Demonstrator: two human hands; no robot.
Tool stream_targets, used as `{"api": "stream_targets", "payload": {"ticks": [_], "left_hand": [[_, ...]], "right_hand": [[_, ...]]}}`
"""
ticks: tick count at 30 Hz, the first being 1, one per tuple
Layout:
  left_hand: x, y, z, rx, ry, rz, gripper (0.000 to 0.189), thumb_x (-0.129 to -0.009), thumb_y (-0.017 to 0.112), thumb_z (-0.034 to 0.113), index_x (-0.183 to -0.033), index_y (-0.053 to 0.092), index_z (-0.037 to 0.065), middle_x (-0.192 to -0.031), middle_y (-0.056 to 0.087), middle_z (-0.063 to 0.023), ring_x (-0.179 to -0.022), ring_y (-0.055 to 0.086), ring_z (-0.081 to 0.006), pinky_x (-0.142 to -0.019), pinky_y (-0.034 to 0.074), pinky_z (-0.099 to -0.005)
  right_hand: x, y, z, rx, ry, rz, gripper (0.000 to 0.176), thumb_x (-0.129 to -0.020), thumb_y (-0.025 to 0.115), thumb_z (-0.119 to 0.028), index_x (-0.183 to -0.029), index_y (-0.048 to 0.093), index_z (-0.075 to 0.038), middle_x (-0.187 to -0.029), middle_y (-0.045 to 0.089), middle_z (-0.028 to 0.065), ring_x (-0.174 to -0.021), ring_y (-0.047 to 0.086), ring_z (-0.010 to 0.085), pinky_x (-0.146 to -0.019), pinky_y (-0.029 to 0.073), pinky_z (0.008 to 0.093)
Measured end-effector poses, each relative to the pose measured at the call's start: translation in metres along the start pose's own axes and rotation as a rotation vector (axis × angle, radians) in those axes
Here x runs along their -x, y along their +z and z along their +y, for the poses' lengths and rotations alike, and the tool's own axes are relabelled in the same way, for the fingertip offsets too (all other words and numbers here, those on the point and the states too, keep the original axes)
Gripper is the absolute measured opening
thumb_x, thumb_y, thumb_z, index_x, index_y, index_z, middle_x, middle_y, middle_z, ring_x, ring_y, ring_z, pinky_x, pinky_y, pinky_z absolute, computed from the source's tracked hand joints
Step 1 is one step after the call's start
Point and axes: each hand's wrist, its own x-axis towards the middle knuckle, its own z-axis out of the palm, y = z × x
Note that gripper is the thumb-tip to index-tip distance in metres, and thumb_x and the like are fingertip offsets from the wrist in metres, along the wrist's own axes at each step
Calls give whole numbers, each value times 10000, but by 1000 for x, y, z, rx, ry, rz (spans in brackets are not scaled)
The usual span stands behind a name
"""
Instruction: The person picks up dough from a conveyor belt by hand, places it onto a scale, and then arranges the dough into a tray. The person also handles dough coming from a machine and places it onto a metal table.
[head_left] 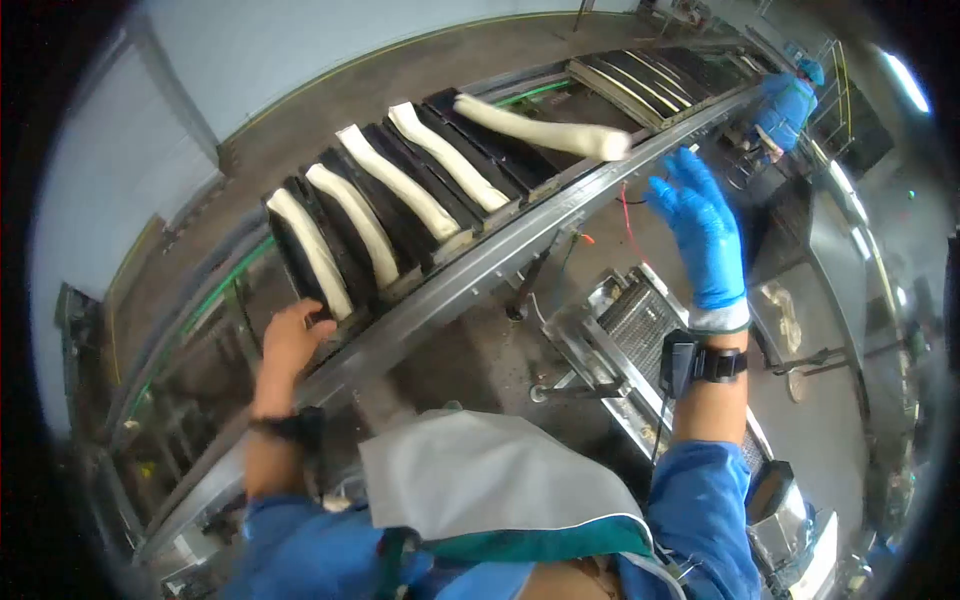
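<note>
Long pale dough strips (398,185) lie in black trays (375,240) on a metal conveyor. My left hand (288,345), bare, is at the near end of the leftmost tray, close to the end of its dough strip (310,250). Its thumb and fingers are apart with nothing seen in them. My right hand (700,235), in a blue glove, is raised with spread fingers on the near side of the rail. Just left of it, a thicker dough strip (545,132) lies slantwise over a tray and past its near edge, its near end blurred.
The conveyor's metal rail (480,275) runs diagonally from lower left to upper right. Farther along it are trays with thin strips (640,85). A person in blue (785,105) is at the far right. A metal frame with a mesh belt (645,325) stands below my right hand.
</note>
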Motion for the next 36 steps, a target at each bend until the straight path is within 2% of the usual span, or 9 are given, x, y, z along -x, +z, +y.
{"api": "stream_targets", "payload": {"ticks": [9,14,16,17,21,25,29,32,36], "left_hand": [[-97,30,79,1313,-42,-278,527,-881,583,341,-1299,428,59,-1278,491,-78,-1147,463,-200,-947,368,-284],[-183,57,64,1053,-259,-104,350,-857,531,339,-982,557,14,-712,536,-126,-517,444,-208,-423,315,-359],[-246,104,-16,-146,444,-6,281,-805,499,168,-971,575,-46,-762,598,-173,-683,595,-297,-624,467,-410],[-260,111,-32,-247,390,-30,348,-783,507,152,-1069,534,-46,-792,599,-188,-707,603,-321,-679,471,-413],[-248,93,-47,350,65,-105,273,-711,539,48,-976,564,-8,-927,585,-241,-894,534,-415,-818,393,-487],[-194,22,-9,907,-403,-135,812,-779,585,129,-1439,122,29,-1221,487,-237,-1058,514,-342,-848,447,-372],[-187,-12,8,401,-169,91,810,-809,607,159,-1446,117,56,-1328,429,-260,-1194,461,-342,-903,434,-376],[-208,15,23,875,-288,39,847,-799,613,144,-1454,79,79,-1199,531,-254,-1047,558,-352,-885,433,-431],[-249,42,-37,112,211,-150,499,-802,570,112,-1227,324,23,-1014,559,-199,-875,588,-304,-726,465,-415]], "right_hand": [[84,-71,7,408,216,279,360,-884,521,-159,-1212,549,-10,-1103,606,60,-917,586,141,-838,461,279],[228,-213,40,579,320,759,360,-884,540,-199,-1196,563,-20,-1044,595,27,-800,516,97,-724,433,231],[336,-282,54,562,454,941,369,-883,544,-212,-1197,560,-18,-1020,588,30,-806,494,90,-720,422,233],[334,-250,42,528,412,992,335,-887,529,-196,-1158,570,-5,-1009,575,24,-821,495,114,-717,426,259],[575,-313,52,937,775,1385,251,-853,555,-206,-1035,621,-47,-967,622,55,-813,549,169,-743,452,328],[560,-231,36,1467,1319,1043,240,-861,531,-197,-1024,629,-51,-968,633,64,-834,567,183,-756,456,334],[534,-196,32,1715,1542,569,235,-868,508,-187,-1013,638,-56,-968,643,74,-854,585,198,-770,460,339],[506,-178,24,1829,1583,288,235,-873,490,-180,-1005,644,-60,-969,651,81,-869,599,209,-780,463,343],[465,-152,12,1880,1570,93,242,-881,466,-171,-994,652,-65,-970,662,90,-890,617,223,-794,466,349]]}}
